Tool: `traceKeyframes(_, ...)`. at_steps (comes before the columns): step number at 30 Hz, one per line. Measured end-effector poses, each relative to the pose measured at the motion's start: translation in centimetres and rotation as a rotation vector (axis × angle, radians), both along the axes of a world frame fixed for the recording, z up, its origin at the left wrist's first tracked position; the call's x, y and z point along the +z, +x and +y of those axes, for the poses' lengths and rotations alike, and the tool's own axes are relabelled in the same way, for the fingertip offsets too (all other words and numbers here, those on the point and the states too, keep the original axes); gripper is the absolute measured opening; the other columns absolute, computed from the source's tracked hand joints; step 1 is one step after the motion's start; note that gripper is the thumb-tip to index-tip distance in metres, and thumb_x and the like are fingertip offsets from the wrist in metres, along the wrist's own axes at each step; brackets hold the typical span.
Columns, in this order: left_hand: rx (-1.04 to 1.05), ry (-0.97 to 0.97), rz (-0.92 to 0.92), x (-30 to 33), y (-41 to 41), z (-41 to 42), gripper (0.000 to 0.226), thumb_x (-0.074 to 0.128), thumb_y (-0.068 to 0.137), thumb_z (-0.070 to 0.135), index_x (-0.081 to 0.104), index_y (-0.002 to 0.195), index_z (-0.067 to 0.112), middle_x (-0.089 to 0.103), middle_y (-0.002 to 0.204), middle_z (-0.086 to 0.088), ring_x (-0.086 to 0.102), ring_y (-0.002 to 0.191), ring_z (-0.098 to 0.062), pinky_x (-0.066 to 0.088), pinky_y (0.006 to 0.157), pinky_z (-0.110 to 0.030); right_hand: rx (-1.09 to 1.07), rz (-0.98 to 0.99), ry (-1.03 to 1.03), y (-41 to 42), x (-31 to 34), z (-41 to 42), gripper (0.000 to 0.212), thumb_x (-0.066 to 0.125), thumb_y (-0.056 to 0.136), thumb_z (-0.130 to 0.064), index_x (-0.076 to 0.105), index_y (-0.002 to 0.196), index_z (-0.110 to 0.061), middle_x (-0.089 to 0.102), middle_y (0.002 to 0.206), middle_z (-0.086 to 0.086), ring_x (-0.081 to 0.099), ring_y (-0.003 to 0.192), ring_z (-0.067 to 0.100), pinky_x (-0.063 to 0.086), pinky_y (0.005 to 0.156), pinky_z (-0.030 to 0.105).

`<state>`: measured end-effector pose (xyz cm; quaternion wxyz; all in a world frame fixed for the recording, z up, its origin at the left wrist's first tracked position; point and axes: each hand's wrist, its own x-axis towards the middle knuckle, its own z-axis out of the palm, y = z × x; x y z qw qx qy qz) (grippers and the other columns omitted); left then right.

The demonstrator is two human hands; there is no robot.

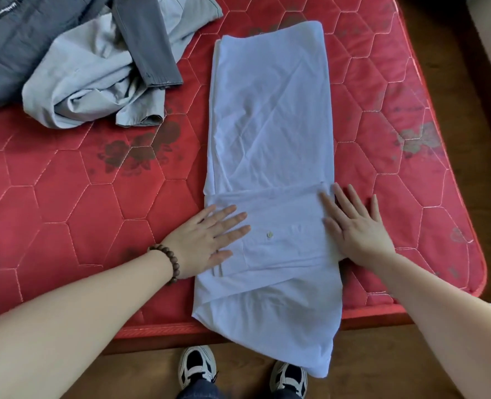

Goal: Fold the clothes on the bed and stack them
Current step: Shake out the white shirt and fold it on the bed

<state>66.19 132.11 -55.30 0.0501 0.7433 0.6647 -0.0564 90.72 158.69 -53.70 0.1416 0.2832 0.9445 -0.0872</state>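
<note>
Nearest of all, two black-and-white shoes point(197, 367) stand on the brown wooden floor point(129, 375) at the foot of the bed. A corner of the white shirt point(270, 125) hangs over the near edge of the red quilted mattress point(66, 197) and droops down between the shoes.

The shirt lies lengthwise, folded into a long narrow strip running from the near edge toward the far side. A sleeve or band with a small button point(269, 234) is folded across it near the person.

The left hand point(207, 243) lies flat with its fingers straight and spread, pressing on the left edge of that folded band; a brown beaded bracelet point(168, 262) circles its wrist. The right hand point(353, 226) is likewise flat and wide, fingers spread, pressing on the right edge of the shirt, with part of the palm over the mattress. Neither hand grips anything.

Farther off, at the far left, a crumpled light grey garment point(89, 82) lies in a heap on the mattress. A darker grey garment point(14, 47) lies partly over and beside it, with one sleeve point(149, 44) draped across the light one. Both are well apart from the white shirt.
</note>
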Motion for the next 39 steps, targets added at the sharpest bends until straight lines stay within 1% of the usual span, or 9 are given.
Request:
traceKeyframes(5,-0.198,0.023,0.120,1.3,-3.3,-2.3,0.067,0.019,0.088,0.002,0.010,0.152,0.018,0.015,0.158,-0.004,0.001,0.146,-0.026,0.005,0.118,-0.049,0.439,-0.014,0.125,3.6,2.4,1.7,0.061,0.030,0.093,-0.034,0.017,0.152,-0.029,0.018,0.159,0.004,0.014,0.147,0.025,0.015,0.115,0.057)
traceKeyframes(8,-0.276,0.044,0.116,2.1,-3.5,-2.6,0.064,0.005,0.090,0.001,0.020,0.150,0.015,0.022,0.156,-0.005,0.002,0.145,-0.025,0.003,0.118,-0.048,0.618,-0.004,0.096,4.4,2.6,0.4,0.060,0.033,0.093,-0.038,0.024,0.151,-0.028,0.022,0.158,0.004,0.021,0.145,0.025,0.017,0.114,0.055)
traceKeyframes(12,-0.243,-0.013,0.043,1.5,-1.4,-1.4,0.076,0.028,0.077,0.000,0.018,0.150,0.018,0.023,0.155,-0.004,-0.001,0.147,-0.021,0.004,0.118,-0.042,0.635,-0.030,0.006,2.7,2.1,-2.8,0.062,0.031,0.091,-0.023,0.023,0.151,-0.030,0.022,0.158,0.002,0.019,0.146,0.024,0.011,0.116,0.047)
traceKeyframes(19,0.082,-0.212,-0.556,6.0,0.0,0.4,0.059,0.037,0.084,0.001,0.048,0.138,0.023,0.041,0.145,0.007,0.036,0.134,-0.006,0.020,0.116,-0.025,0.344,-0.141,-0.510,0.6,5.8,-4.2,0.068,0.046,0.095,-0.006,0.020,0.144,-0.046,0.012,0.153,-0.019,0.000,0.145,0.003,0.002,0.121,0.034)
traceKeyframes(21,0.325,-0.434,-0.807,8.5,-0.8,1.2,0.040,0.038,0.089,0.018,0.065,0.118,0.014,0.062,0.126,-0.001,0.057,0.104,-0.011,0.037,0.092,-0.013,0.121,-0.298,-0.716,-0.6,9.3,-3.9,0.061,0.040,0.094,-0.002,0.043,0.138,-0.044,0.037,0.139,-0.022,0.029,0.134,-0.002,0.025,0.112,0.024)
traceKeyframes(24,0.748,-0.494,-1.137,9.8,-3.4,2.6,0.031,0.036,0.091,-0.002,0.064,0.105,-0.001,0.063,0.087,-0.019,0.053,0.076,-0.022,0.048,0.072,-0.033,-0.188,-0.342,-1.007,-2.7,12.8,-2.0,0.039,0.045,0.080,-0.005,0.070,0.088,-0.033,0.067,0.084,-0.008,0.056,0.068,0.004,0.049,0.072,0.027)
traceKeyframes(28,1.378,-0.393,-1.574,9.2,-5.0,5.4,0.020,0.047,0.098,0.019,0.065,0.100,0.011,0.070,0.091,-0.011,0.064,0.079,-0.023,0.052,0.065,-0.035,-0.786,-0.129,-1.283,-5.0,9.6,0.8,0.029,0.059,0.079,-0.015,0.065,0.105,-0.005,0.071,0.085,0.009,0.063,0.076,0.024,0.048,0.070,0.035)
traceKeyframes(37,1.474,-0.396,-1.499,6.4,-3.9,5.1,0.026,0.060,0.093,0.027,0.064,0.113,0.010,0.073,0.103,-0.010,0.068,0.098,-0.026,0.052,0.091,-0.049,-1.075,0.105,-1.269,-2.5,4.4,-1.8,0.035,0.068,0.087,-0.028,0.065,0.109,0.000,0.069,0.105,0.022,0.064,0.088,0.033,0.051,0.081,0.050)
traceKeyframes(39,1.475,-0.380,-1.441,6.1,-3.4,4.9,0.022,0.057,0.095,0.027,0.064,0.108,0.011,0.072,0.103,-0.011,0.068,0.098,-0.028,0.051,0.091,-0.050,-1.113,0.141,-1.233,-1.7,4.4,-2.7,0.032,0.062,0.092,-0.024,0.063,0.106,0.004,0.065,0.091,0.021,0.058,0.079,0.034,0.050,0.065,0.047)
